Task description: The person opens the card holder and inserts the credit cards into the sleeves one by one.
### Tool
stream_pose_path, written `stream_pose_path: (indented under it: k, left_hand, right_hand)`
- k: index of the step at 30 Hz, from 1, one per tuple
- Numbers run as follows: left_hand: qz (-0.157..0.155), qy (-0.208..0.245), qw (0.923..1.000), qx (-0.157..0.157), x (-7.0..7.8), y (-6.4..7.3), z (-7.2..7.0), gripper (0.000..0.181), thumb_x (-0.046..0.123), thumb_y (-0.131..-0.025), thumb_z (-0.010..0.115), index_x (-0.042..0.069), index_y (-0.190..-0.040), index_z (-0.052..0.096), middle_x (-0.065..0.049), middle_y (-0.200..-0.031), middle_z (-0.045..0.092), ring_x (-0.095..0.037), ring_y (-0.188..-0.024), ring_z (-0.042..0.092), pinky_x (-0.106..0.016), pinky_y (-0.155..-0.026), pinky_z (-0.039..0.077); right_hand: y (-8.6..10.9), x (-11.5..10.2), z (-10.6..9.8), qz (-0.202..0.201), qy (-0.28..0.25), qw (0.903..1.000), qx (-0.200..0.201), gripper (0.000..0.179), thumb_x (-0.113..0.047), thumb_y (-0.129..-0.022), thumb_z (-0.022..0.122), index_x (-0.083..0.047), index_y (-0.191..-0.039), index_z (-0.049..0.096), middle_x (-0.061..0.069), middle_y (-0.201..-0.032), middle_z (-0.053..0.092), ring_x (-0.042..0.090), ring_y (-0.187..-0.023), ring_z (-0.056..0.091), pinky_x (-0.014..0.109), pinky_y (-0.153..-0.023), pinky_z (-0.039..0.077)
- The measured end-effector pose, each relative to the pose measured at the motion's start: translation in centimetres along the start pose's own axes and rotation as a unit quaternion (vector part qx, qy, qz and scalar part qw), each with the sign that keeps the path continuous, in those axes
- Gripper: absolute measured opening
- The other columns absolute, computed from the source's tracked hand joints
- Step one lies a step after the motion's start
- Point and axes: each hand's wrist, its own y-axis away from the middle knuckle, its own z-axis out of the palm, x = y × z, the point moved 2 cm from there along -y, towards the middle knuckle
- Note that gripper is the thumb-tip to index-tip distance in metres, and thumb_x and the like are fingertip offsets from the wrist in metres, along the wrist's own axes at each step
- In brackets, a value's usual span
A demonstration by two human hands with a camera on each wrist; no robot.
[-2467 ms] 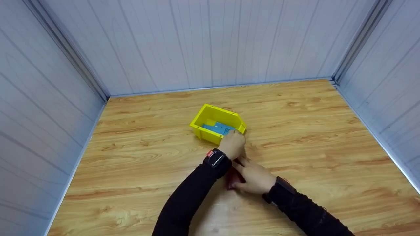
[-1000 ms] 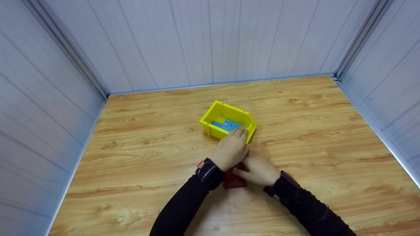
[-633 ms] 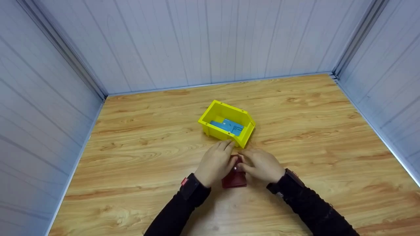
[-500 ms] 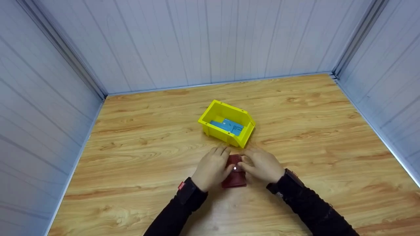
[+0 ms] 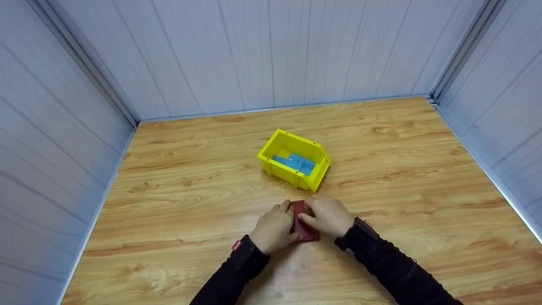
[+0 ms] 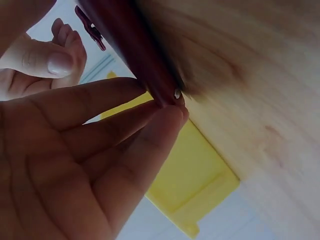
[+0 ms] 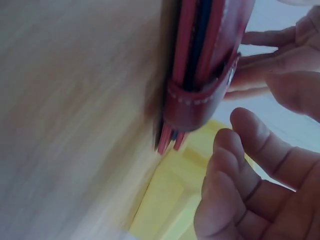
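Head view: a red wallet (image 5: pixel 305 231) lies on the wood table (image 5: pixel 169 186), btwn the L hand (image 5: pixel 272 228) & the R hand (image 5: pixel 331 217). It's nr the yellow bin (image 5: pixel 279 170), not touching. L hand is along the wallet's left side, thumb by the near end. R hand is on the other side w/ its thumb over the top. Flat blue things (image 5: pixel 302 164) lie in the bin. Both arms have black sleeves (image 5: pixel 226 279). Pale walls (image 5: pixel 254 55) stand at the back, left & right.

L wrist view: L hand pinches the wallet's end btwn thumb & fingers. A tiny shiny dot (image 6: pixel 177 93) is by the thumb. Yellow bin's behind.

R wrist view: R hand's fingers are bent a bit, w/ a gap to the thumb, & hold nothing. A stitched strap (image 7: pixel 192 107) goes round the wallet's side; red & dark blue layers show. Table's blurry here.
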Motion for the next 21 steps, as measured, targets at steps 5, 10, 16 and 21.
stream_pose_path:
  k: [5, 10, 16, 21]
  left_hand:
    - [0.001, 0.005, 0.9999, 0.012, 0.1, 0.2, 0.1, 0.073, 0.048, -0.081, 0.075, -0.004, -0.130, 0.059, -0.024, -0.141, 0.052, -0.033, -0.121, 0.058, -0.042, -0.087, 0.057]
    - [0.003, 0.018, 0.9996, 0.023, 0.0, 0.4, 0.2, 0.068, 0.047, -0.080, 0.076, -0.003, -0.124, 0.063, -0.024, -0.141, 0.053, -0.033, -0.120, 0.058, -0.042, -0.085, 0.057]
    - [0.008, 0.025, 0.9991, 0.034, -0.1, 0.4, 0.3, 0.060, 0.046, -0.080, 0.077, -0.002, -0.115, 0.067, -0.025, -0.139, 0.054, -0.033, -0.118, 0.059, -0.042, -0.082, 0.058]
    - [0.011, 0.020, 0.9990, 0.038, -0.1, 0.3, 0.4, 0.068, 0.046, -0.079, 0.078, -0.004, -0.122, 0.064, -0.026, -0.138, 0.054, -0.034, -0.117, 0.060, -0.041, -0.084, 0.058]
  right_hand:
    - [-0.3, -0.4, 0.6, -0.019, 0.020, 0.9996, -0.002, 0.027, -0.033, -0.087, 0.071, -0.012, -0.076, 0.058, -0.004, -0.068, 0.050, 0.012, -0.062, 0.046, 0.028, -0.054, 0.035]
    - [-0.4, -0.6, 1.0, -0.028, 0.041, 0.9988, 0.004, 0.028, -0.032, -0.084, 0.072, -0.013, -0.073, 0.055, -0.005, -0.066, 0.049, 0.013, -0.061, 0.048, 0.029, -0.052, 0.035]
    - [-0.4, -0.6, 1.4, -0.033, 0.048, 0.9980, 0.023, 0.022, -0.025, -0.084, 0.069, -0.012, -0.073, 0.056, -0.001, -0.067, 0.054, 0.017, -0.060, 0.051, 0.033, -0.050, 0.038]
    - [-0.5, -0.6, 1.6, -0.039, 0.041, 0.9982, 0.018, 0.014, -0.019, -0.086, 0.066, -0.008, -0.077, 0.060, 0.005, -0.073, 0.061, 0.023, -0.065, 0.058, 0.039, -0.056, 0.044]
